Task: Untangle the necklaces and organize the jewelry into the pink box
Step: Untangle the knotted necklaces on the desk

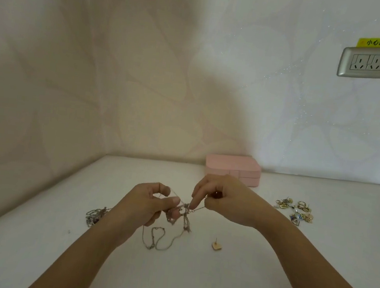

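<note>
While both hands work above the table [266, 257], the entries run as follows.

Left hand [152, 201]: fingers curled, thumb and forefinger pinching a fine strand of the tangled necklaces [183, 210]. A pinkish piece, too blurred to name, sits against its lower fingers.

Right hand [223, 199]: fingers curled, thumb and fingers pinching another strand. The index finger points down and touches the knot.

Step in hand, as judged: teasing the knot apart. It is best done with the strands kept slack, since a taut pull would likely tighten the snarl. The index tip can widen one loop at a time, and a free end can then be fed back through it.

Tangled necklaces: the knot hangs between the two hands and touches both. Its loose tails drop to the table below the left hand and lie there in loops.

Second heap of chains [94, 216]: on the table just left of the left forearm, untouched.

Stud earring [216, 245]: alone on the table, near and below the knot.

Earrings [294, 210]: a small pile to the right of the right wrist, apart from it.

Pink box [233, 169]: closed, against the wall, directly behind the right hand. Nothing looks to be sorted into it yet, so the task appears to be at an early stage.
</note>
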